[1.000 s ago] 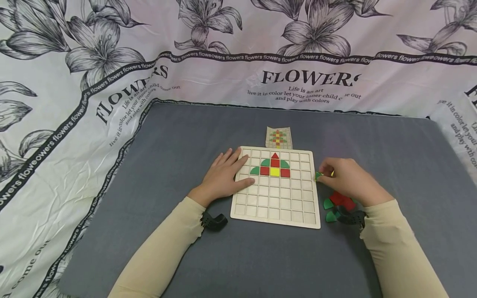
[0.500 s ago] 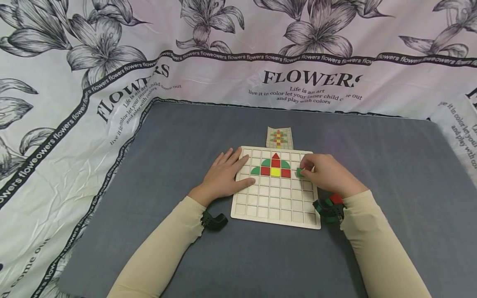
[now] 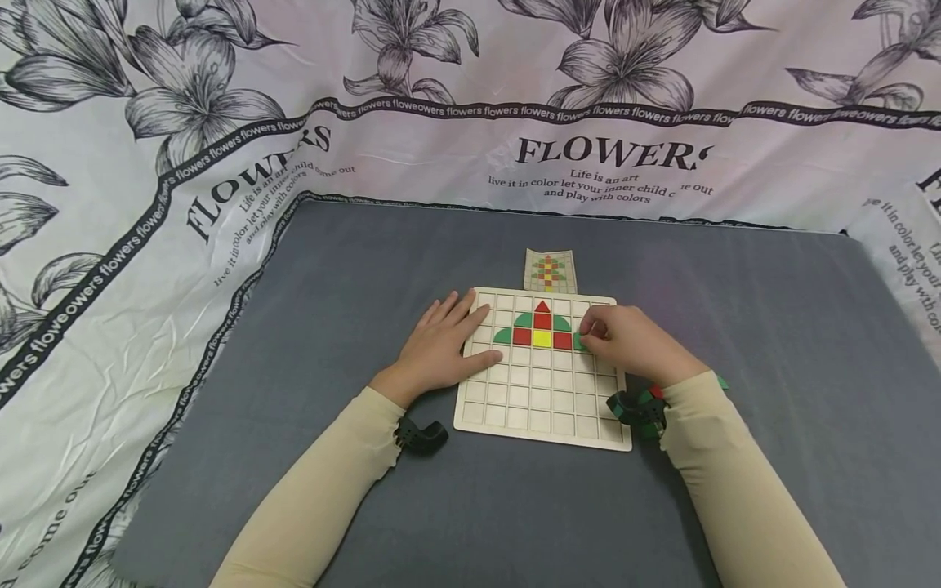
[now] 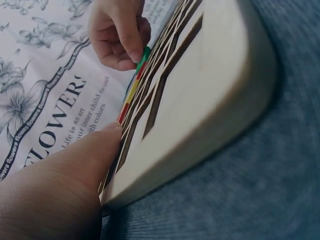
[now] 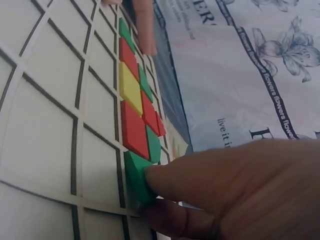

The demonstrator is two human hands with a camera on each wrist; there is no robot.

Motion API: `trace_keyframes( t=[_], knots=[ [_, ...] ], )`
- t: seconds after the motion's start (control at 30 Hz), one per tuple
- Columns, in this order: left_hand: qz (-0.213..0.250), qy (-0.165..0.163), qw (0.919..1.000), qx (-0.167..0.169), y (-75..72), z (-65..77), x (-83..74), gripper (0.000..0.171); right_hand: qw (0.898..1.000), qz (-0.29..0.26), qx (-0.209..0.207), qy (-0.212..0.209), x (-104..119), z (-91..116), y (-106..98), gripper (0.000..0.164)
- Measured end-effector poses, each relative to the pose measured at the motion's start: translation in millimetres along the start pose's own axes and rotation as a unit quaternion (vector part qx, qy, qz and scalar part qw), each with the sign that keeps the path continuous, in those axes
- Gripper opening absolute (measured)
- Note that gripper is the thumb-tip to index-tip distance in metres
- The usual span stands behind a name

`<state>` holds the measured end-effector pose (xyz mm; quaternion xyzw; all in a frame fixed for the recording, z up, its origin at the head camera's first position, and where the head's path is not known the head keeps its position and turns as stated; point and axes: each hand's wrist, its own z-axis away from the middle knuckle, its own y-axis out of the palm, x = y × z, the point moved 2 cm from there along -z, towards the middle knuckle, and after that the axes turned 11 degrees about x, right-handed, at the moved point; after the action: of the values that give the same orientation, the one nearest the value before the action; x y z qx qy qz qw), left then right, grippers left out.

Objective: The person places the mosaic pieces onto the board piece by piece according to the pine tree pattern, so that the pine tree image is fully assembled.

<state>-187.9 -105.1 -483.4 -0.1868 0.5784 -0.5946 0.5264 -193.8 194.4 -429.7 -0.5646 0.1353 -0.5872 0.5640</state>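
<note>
The right hand [image 3: 632, 339] holds a green piece [image 5: 136, 172] in a narrow pinch, thumb on its face and a finger at its outer side. The piece is at the third row from the far edge of the grid board [image 3: 540, 400], next to a red square [image 5: 135, 129] on its right-hand side. Full seating in the cell cannot be confirmed; the fingers cover part of it.

The left hand [image 3: 439, 351] grips nothing. It rests on the left edge of the board with fingers spread, apparently as a brace.

Toward the board's far edge, the placed pieces include a red triangle [image 3: 542, 308] at the top and a yellow square [image 3: 541, 339] at the centre of the third row. The pattern card [image 3: 550, 272] lies just beyond the far edge. Loose pieces [image 3: 657, 393] lie beyond the right edge, partly hidden by the right wrist device [image 3: 638, 411].

Step in hand, as judged: seating the green piece to close the right end of the third row, matching the left end. Next move calls for: align the piece's straight edges with the cell, press it flat, then release without disturbing the red square.
</note>
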Motion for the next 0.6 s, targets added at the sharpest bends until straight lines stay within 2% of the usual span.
trace_keyframes(
  t=[0.6],
  knots=[
    [0.001, 0.0, 1.0, 0.002, -3.1, 1.6, -3.2, 0.088, 1.0, 0.015, -0.007, -0.01, 3.0, 1.4, 0.8, 0.008]
  ],
)
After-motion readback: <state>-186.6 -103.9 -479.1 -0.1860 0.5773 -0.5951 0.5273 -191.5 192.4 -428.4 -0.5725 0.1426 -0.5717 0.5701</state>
